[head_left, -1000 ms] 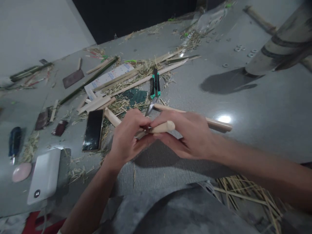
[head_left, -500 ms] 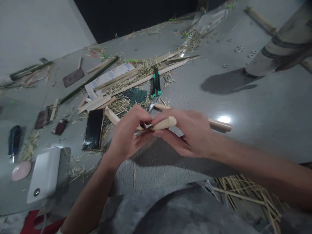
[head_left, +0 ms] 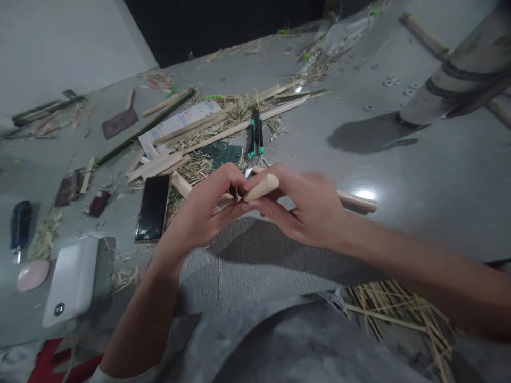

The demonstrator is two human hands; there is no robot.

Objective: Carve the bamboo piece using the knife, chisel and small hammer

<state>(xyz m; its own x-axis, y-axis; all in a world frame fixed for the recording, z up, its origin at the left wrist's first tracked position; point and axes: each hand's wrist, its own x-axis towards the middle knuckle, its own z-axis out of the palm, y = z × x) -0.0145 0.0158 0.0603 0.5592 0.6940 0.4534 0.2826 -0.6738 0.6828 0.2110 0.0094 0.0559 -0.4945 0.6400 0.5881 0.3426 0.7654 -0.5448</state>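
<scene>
My right hand (head_left: 309,205) pinches a pale, smooth wooden stick (head_left: 264,188) with a rounded end, held above the table between thumb and fingers. Closed fingers of my left hand (head_left: 209,207) meet the stick's inner end, their tips against those of the right. What exactly the left fingertips grip is hidden. A bit of pale wood (head_left: 225,200) shows in the gap of the left hand; whether it belongs to the stick is unclear. Just beyond the hands lies a black-and-teal utility knife (head_left: 256,137), its blade toward me. A brown rod (head_left: 356,202) lies behind the right wrist.
Bamboo strips (head_left: 235,127) and shavings cover the table's middle. To the left are a phone (head_left: 152,208), a white power bank (head_left: 72,282), a pink oval object (head_left: 33,275) and a blue-handled tool (head_left: 21,224). A thick bamboo tube (head_left: 443,90) stands at right, near several washers (head_left: 390,81).
Both hands have shifted slightly up and left together. The pale stick moved with them, its rounded end tilting upward a little. The grip looks the same.
</scene>
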